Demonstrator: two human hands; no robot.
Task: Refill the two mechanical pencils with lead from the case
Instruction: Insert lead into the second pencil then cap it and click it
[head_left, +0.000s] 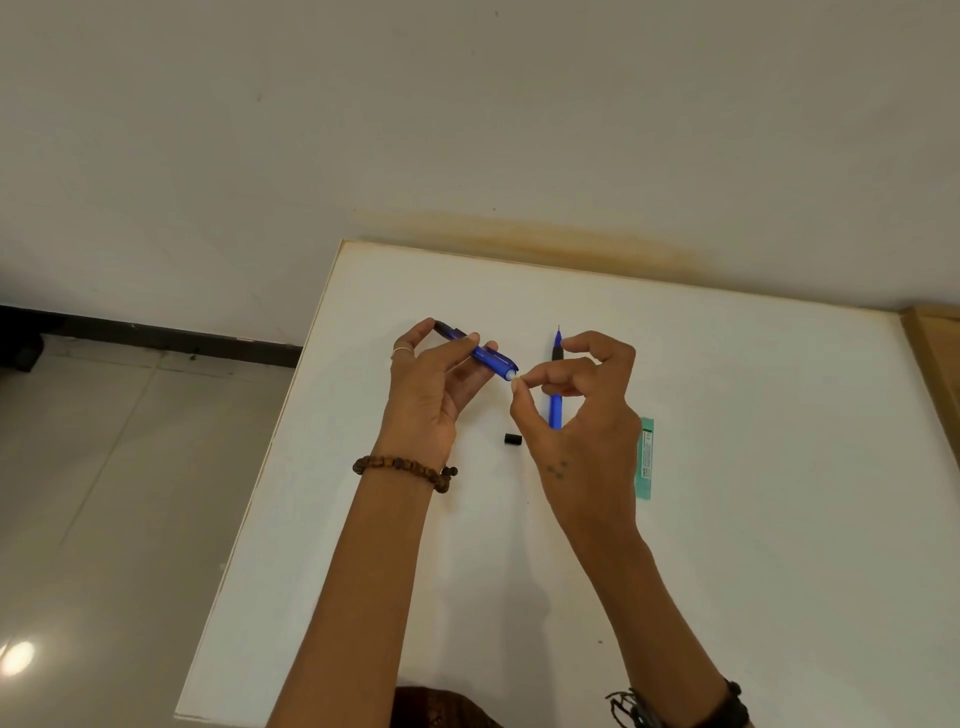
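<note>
My left hand (431, 384) grips a blue mechanical pencil (491, 358) above the table, its white back end pointing right. My right hand (576, 410) pinches something tiny and pale between thumb and forefinger right at that end; I cannot tell what it is. A second blue pencil (556, 408) lies on the white table (727, 519), tip pointing away, partly hidden behind my right hand. A small black cap (512, 438) lies on the table between my hands. The green lead case (645, 457) lies flat just right of my right hand.
The table's left edge (249, 499) drops to a tiled floor. A white wall stands directly behind the table's far edge. A wooden piece (935, 364) borders the table at the right.
</note>
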